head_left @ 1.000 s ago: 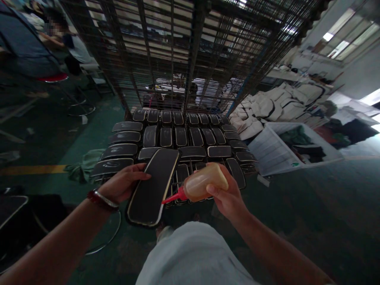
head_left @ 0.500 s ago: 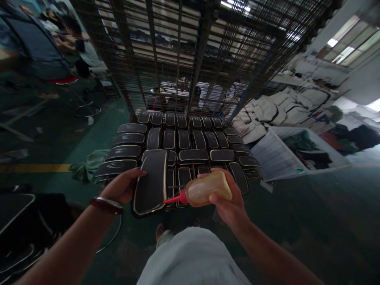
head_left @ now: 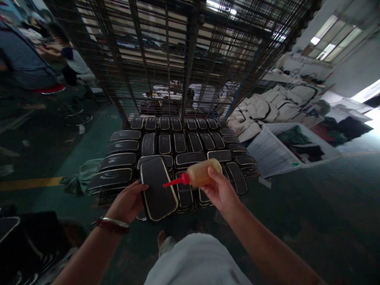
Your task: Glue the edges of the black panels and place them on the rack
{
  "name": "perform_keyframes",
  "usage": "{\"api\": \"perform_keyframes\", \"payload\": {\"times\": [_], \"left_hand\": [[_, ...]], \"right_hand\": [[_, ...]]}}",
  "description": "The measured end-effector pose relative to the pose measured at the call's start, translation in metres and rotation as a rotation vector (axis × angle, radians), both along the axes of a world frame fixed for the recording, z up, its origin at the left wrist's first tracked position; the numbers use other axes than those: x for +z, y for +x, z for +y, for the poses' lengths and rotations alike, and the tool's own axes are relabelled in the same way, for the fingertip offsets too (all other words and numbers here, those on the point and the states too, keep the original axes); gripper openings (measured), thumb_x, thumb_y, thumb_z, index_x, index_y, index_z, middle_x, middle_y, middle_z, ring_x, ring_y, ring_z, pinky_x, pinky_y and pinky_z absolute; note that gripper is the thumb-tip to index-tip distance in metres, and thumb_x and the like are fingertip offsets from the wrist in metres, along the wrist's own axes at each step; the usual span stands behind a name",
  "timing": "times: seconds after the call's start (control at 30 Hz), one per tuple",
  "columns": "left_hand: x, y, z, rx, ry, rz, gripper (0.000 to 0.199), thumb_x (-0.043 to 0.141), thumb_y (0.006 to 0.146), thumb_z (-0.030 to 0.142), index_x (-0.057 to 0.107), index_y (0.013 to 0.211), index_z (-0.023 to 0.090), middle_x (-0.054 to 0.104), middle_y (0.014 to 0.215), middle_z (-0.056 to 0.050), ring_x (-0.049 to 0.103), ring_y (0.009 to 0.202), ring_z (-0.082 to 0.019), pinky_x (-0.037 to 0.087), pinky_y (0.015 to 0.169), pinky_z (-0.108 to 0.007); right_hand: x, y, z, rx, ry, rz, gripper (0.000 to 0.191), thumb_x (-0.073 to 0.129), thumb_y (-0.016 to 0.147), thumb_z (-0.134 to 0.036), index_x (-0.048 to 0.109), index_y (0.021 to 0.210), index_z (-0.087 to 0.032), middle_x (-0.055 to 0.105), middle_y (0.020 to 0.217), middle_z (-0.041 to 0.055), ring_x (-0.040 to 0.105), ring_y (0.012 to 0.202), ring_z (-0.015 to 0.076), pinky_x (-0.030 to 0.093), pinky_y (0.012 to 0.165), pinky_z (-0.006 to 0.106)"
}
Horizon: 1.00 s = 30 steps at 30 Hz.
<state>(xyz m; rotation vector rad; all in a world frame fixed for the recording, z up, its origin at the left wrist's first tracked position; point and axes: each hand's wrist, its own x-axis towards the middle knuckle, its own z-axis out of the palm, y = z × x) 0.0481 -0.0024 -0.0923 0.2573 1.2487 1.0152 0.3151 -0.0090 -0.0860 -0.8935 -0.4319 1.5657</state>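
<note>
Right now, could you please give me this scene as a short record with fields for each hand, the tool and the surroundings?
Left hand: holds a black panel by its left edge
Right hand: grips a translucent bottle
Red nozzle: over the panel's face; contact unclear
Panel edging: pale line
Beneath and beyond: rows of similar panels
Behind those: metal rack
Far right: white bin holding green and dark material

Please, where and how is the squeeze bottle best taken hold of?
The squeeze bottle is probably best gripped around its wide, rounded body from the right, where the right hand holds it. Its slim red nozzle points left over the black panel, so this side should keep fingers clear of the tip.
</note>
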Motion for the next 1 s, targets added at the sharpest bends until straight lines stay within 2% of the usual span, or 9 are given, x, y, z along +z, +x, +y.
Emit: {"api": "perform_keyframes", "payload": {"times": [0.1,0.17,0.3,0.37,0.5,0.7,0.8,0.9,1.0], "left_hand": [[0.003,0.016,-0.005,-0.107,0.035,-0.041,0.041,0.07,0.07,-0.005,0.077,0.107,0.011,0.087,0.09,-0.011,0.085,0.075,-0.029,0.072,0.066,-0.036],[0.007,0.024,-0.008,-0.177,0.055,-0.077,0.039,0.074,0.068,-0.003,0.078,0.104,0.011,0.088,0.095,-0.014,0.086,0.082,-0.031,0.072,0.07,-0.037],[0.015,0.032,-0.007,-0.244,0.078,-0.11,0.037,0.078,0.065,-0.001,0.08,0.099,0.012,0.088,0.096,-0.015,0.086,0.087,-0.034,0.071,0.068,-0.038],[0.017,0.031,-0.005,-0.253,0.088,-0.106,0.036,0.079,0.064,-0.001,0.08,0.098,0.012,0.088,0.095,-0.015,0.086,0.086,-0.034,0.071,0.067,-0.037],[0.02,0.025,-0.001,-0.278,0.096,-0.103,0.038,0.079,0.065,-0.002,0.082,0.1,0.011,0.088,0.096,-0.015,0.085,0.082,-0.033,0.07,0.068,-0.038],[0.021,0.026,0.003,-0.306,0.064,-0.12,0.045,0.08,0.066,-0.002,0.083,0.109,0.011,0.088,0.098,-0.015,0.085,0.078,-0.032,0.07,0.07,-0.039],[0.017,0.03,0.01,-0.299,0.076,-0.113,0.042,0.082,0.064,-0.002,0.082,0.104,0.01,0.087,0.098,-0.018,0.085,0.08,-0.033,0.07,0.067,-0.037],[0.007,0.037,0.018,-0.282,0.102,-0.072,0.041,0.084,0.062,-0.001,0.081,0.101,0.011,0.088,0.097,-0.017,0.085,0.083,-0.034,0.069,0.062,-0.034],[-0.012,0.048,0.026,-0.247,0.111,-0.018,0.045,0.084,0.059,-0.002,0.079,0.101,0.014,0.089,0.099,-0.013,0.085,0.091,-0.034,0.069,0.065,-0.033]], "right_hand": [[0.01,0.007,0.023,-0.058,0.118,-0.175,0.056,0.106,0.063,-0.042,0.07,0.101,-0.021,0.072,0.087,0.0,0.067,0.071,0.0174,0.054,0.049,0.022],[0.009,0.007,0.03,-0.076,0.198,-0.291,0.056,0.104,0.066,-0.041,0.07,0.106,-0.022,0.071,0.089,-0.0011,0.067,0.074,0.0177,0.054,0.051,0.022],[-0.002,0.012,0.024,-0.059,0.314,-0.495,0.055,0.099,0.075,-0.042,0.069,0.118,-0.027,0.071,0.101,-0.0014,0.067,0.086,0.0198,0.058,0.062,0.026],[-0.005,0.019,0.017,0.008,0.349,-0.536,0.055,0.098,0.077,-0.042,0.069,0.122,-0.029,0.072,0.106,-0.0013,0.068,0.09,0.0206,0.059,0.071,0.028],[0.006,0.04,0.01,0.197,0.373,-0.535,0.058,0.1,0.076,-0.041,0.071,0.124,-0.028,0.075,0.107,0.0009,0.071,0.096,0.0243,0.06,0.086,0.035],[0.029,0.053,0.012,0.062,0.509,-0.595,0.063,0.1,0.078,-0.037,0.064,0.13,-0.031,0.077,0.129,0.0068,0.072,0.12,0.0316,0.055,0.108,0.05],[0.021,0.052,0.005,0.124,0.466,-0.509,0.064,0.1,0.077,-0.035,0.065,0.13,-0.03,0.079,0.126,0.0066,0.074,0.117,0.0308,0.059,0.102,0.047],[-0.001,0.059,-0.001,0.178,0.219,-0.256,0.052,0.1,0.075,-0.039,0.073,0.117,-0.023,0.081,0.104,0.006,0.078,0.092,0.0268,0.066,0.078,0.038],[-0.022,0.087,-0.003,0.034,-0.014,0.045,0.041,0.096,0.079,-0.044,0.075,0.105,-0.02,0.081,0.103,0.0088,0.077,0.083,0.0246,0.061,0.054,0.028]]}}
